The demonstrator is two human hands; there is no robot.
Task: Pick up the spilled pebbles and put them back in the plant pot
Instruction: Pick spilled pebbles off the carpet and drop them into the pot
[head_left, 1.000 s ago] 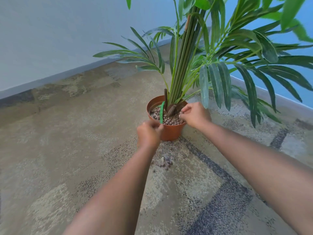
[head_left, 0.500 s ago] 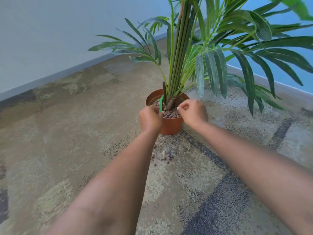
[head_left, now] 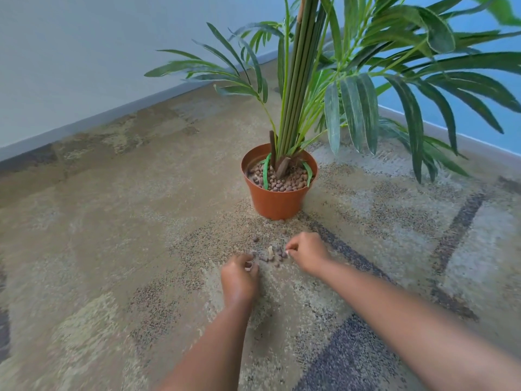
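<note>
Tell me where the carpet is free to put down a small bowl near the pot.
Free: the carpet left of the plant pot, out to the grey wall. Crowded: in front of the pot, where spilled pebbles lie between the left hand and the right hand. Leaves overhang the right side.

single head-worn wide-angle view, looking forward and down at the carpet floor (head_left: 112, 249). both forearms enter from the bottom edge, close to lens. plant pot (head_left: 277, 198) sits centre frame, a bit farther off. wall corner across the top.
</note>
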